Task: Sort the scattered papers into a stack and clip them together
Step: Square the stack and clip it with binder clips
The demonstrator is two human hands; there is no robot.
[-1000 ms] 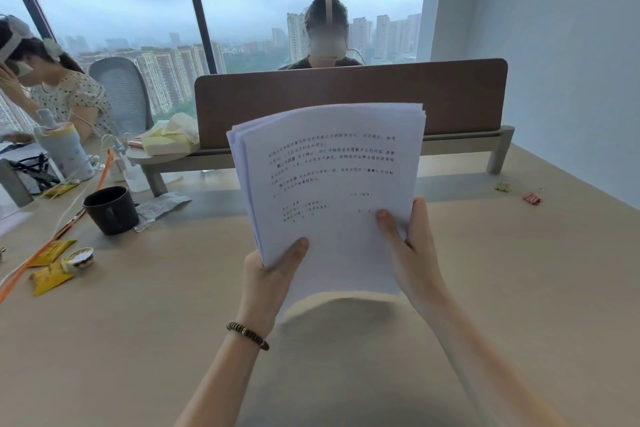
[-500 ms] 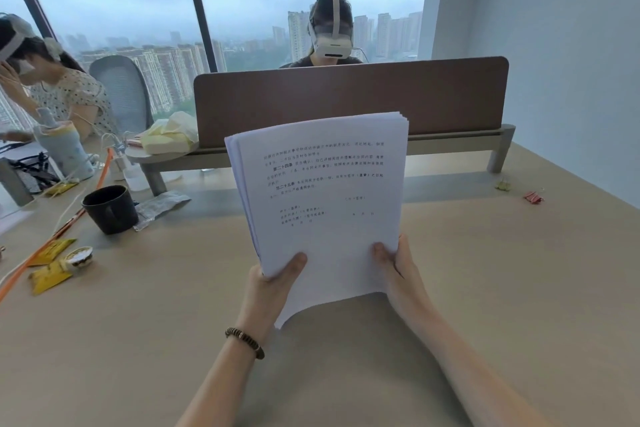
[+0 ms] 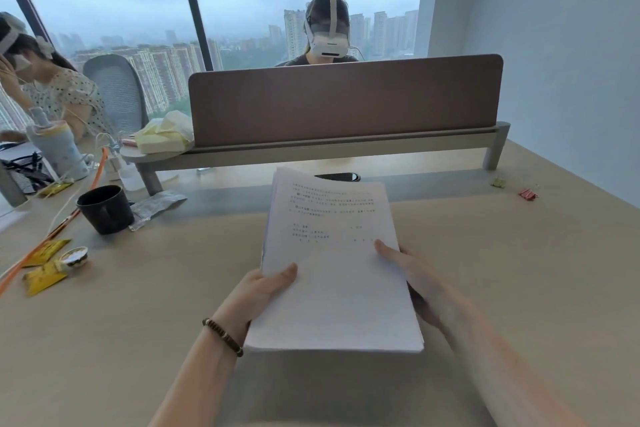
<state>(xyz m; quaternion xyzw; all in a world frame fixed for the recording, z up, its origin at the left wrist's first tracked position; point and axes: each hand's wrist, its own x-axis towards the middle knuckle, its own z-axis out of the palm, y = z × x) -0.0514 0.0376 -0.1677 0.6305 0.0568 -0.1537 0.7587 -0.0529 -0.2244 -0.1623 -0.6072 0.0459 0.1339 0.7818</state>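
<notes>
Printed lines on paper stack [image 3: 332,270], illegible

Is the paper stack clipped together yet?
Not yet. No clip shows on the paper stack; both clips lie far off on the table.

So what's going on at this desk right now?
A person is holding a stack of papers in both hands above the desk. The left hand grips its left edge with the thumb on top, and the right hand grips the right edge. The sheets look gathered but not clipped yet. Two small binder clips, a red one and a yellowish one, lie far off to the right on the desk.
</notes>
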